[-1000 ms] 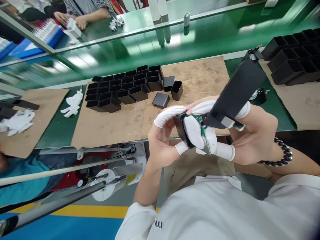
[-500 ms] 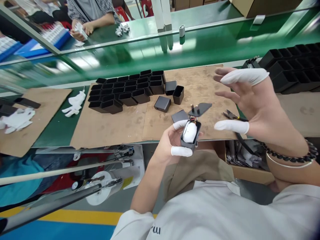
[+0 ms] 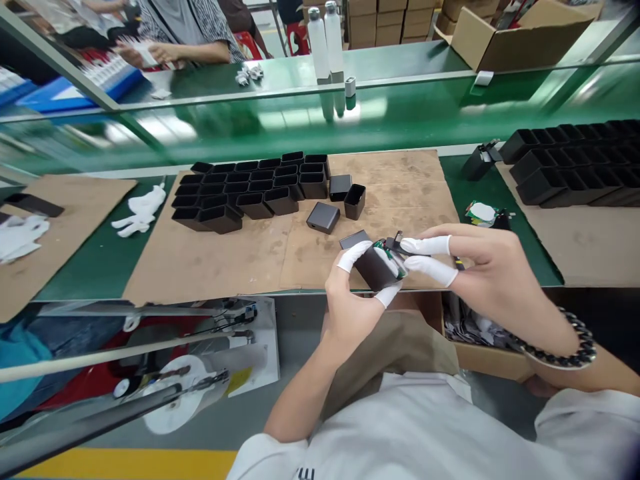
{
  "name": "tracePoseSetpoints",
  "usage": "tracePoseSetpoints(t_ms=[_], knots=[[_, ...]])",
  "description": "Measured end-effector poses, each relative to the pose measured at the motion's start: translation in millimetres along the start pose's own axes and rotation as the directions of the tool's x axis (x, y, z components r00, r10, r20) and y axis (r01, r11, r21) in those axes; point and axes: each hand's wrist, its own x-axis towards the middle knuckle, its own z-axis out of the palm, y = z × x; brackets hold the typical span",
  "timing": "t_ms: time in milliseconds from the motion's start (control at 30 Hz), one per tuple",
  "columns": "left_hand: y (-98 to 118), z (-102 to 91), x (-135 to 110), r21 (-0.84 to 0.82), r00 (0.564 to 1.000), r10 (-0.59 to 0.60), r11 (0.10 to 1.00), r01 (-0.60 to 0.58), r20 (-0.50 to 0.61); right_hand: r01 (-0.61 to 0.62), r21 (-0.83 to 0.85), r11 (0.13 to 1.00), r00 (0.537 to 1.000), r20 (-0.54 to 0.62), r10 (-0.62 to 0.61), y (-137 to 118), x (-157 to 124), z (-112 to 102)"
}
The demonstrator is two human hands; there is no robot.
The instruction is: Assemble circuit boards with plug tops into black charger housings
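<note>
Tilted in my left hand (image 3: 347,310) is a black plastic charger housing (image 3: 374,270), its open end facing right. A green circuit board (image 3: 395,261) with a white pad shows at that opening. My right hand (image 3: 487,267) is closed, its thumb and finger in white finger cots pinching the black plug cover (image 3: 399,243) beside the opening. How far the board sits inside cannot be seen. Just behind the housing lies a flat black case (image 3: 355,239), partly covered by my left hand. Another closed black case (image 3: 323,218) and an upright open housing (image 3: 355,201) stand farther back.
Rows of open black housings (image 3: 250,183) stand on the cardboard sheet (image 3: 210,267), with more rows (image 3: 575,163) at right. A loose circuit board (image 3: 483,213) lies on the green bench. White gloves (image 3: 143,210) lie at left. Across the green belt (image 3: 280,127), another person's hands work.
My right hand has come down and left from the open air and taken hold of the plug cover. My left hand has tilted the housing so its opening faces right.
</note>
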Motion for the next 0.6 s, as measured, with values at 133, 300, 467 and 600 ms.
tracePoseSetpoints(t_ms=[133, 300, 467, 600], knots=[[-11, 18.4, -3, 0.085, 0.998, 0.038, 0.996, -0.034, -0.045, -0.073, -0.098, 0.993, 0.993, -0.096, 0.064, -2, -15, 21], [-36, 43.1, -5, 0.171, 0.997, 0.031, 0.984, -0.042, 0.067, -0.276, 0.028, 0.961, 0.943, -0.184, 0.276, 21, -43, 57], [-39, 43.1, 4, 0.39, 0.93, 0.131, 0.881, -0.268, 0.343, -0.379, 0.031, 0.925, 0.89, -0.263, 0.373, 31, -63, 57], [-39, 18.4, 28, 0.535, 0.912, 0.062, 0.793, -0.291, 0.405, -0.286, -0.174, 0.942, 0.879, -0.44, 0.185, 20, -57, 43]])
